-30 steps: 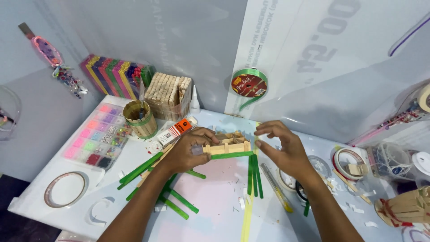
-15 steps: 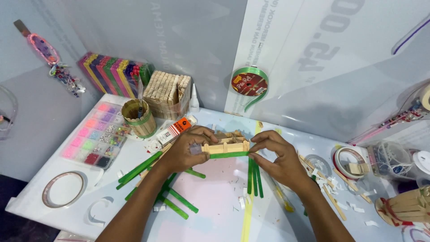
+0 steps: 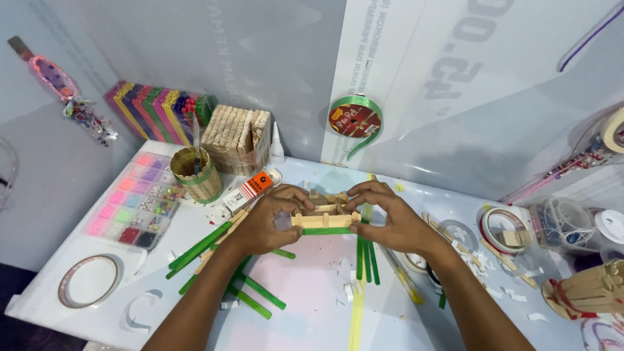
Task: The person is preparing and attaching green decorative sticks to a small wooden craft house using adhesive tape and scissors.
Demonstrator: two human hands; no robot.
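- You are holding a small frame of craft sticks (image 3: 325, 220) between both hands, just above the middle of the white tabletop (image 3: 312, 318).
- The frame is looking like a low, open box: pale wooden sticks are forming its sides and crosspieces, and one green stick is running along its near lower edge.
- Your left hand (image 3: 265, 221) is pinching the frame's left end, fingers curled over the top and thumb underneath; it is closed on the piece.
- Your right hand (image 3: 390, 220) is gripping the right end the same way, fingertips on top, thumb at the near edge.
- Loose green sticks (image 3: 366, 260) are lying under and beside your hands: three or four are showing side by side below the right hand, and several more are fanning out near the left forearm, though I cannot count those exactly.
- One glue tube (image 3: 250, 190) is lying just behind the left hand.
- One round stick-built cup (image 3: 195, 172) and one block of stacked plain sticks (image 3: 235, 138) are standing at the back.
- One bead organiser (image 3: 133, 207) is sitting at the left.
- One tape roll (image 3: 89, 281) is lying near the front left corner.
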